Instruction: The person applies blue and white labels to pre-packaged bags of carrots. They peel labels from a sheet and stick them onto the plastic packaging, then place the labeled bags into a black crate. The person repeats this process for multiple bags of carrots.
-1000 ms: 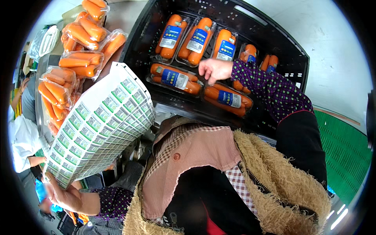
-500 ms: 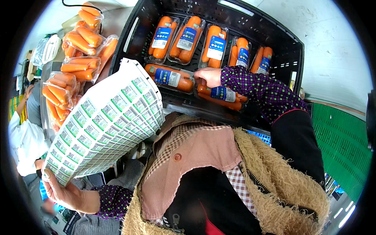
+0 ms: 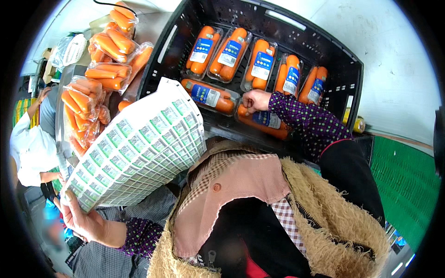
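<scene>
My left hand pinches the lower left corner of a large white sheet of green-and-white stickers, printed with square codes. The sheet stands up at a slant and bends over at its top. My right hand is over the left end of a clear-wrapped pack of carrots in the crate's near row, its fingers bent together and touching the pack. Whatever is under those fingertips is hidden. Left of it lies another carrot pack with a blue-and-white label.
The black plastic crate also holds several labelled carrot packs in a far row. Unlabelled bagged carrots pile up at the left. A green ribbed surface lies at the right. Another person in white is at the far left.
My right hand has come down onto the pack's left end, its fingers more curled. The left hand still grips the sheet. The whole view has shifted slightly.
</scene>
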Tool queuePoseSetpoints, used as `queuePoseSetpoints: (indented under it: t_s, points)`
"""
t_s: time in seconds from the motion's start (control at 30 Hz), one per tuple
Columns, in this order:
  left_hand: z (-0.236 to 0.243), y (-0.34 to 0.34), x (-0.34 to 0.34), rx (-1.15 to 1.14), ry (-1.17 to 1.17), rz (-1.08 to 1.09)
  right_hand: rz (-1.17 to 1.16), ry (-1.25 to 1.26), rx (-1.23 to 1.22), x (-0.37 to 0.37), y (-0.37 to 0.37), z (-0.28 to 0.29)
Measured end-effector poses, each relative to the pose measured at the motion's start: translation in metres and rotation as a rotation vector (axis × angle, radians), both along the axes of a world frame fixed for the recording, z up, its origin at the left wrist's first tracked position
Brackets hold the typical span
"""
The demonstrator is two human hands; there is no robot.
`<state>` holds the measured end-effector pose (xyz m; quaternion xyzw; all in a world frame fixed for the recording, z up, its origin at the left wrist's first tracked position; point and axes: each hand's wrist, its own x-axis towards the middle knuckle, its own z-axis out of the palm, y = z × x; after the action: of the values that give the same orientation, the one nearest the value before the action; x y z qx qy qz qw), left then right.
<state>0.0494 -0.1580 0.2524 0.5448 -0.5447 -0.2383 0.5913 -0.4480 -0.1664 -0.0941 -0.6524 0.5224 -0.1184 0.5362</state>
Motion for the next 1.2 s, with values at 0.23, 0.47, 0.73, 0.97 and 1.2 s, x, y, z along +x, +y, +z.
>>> queuePoseSetpoints:
  t_s: [0.23,0.47,0.73,0.97,1.2]
  points:
    - [-0.011,0.002,-0.004,-0.154,0.086,-0.174,-0.15,-0.214,-0.042,0.039,-0.013,0.131]
    - [0.018,-0.034,0.0,-0.429,-0.185,-0.298,-0.349,-0.651,-0.219,0.13,-0.008,0.3]
    - [0.066,-0.048,0.056,-0.319,-0.029,-1.256,0.277,-0.989,-0.524,0.125,-0.024,0.361]
    - [0.062,-0.06,0.096,-0.634,-0.246,-1.281,0.574,-0.727,-0.738,0.153,-0.051,0.406]
    - [0.041,-0.066,0.106,-0.6,0.206,-1.37,0.849,-1.131,-0.357,0.189,-0.132,0.389]
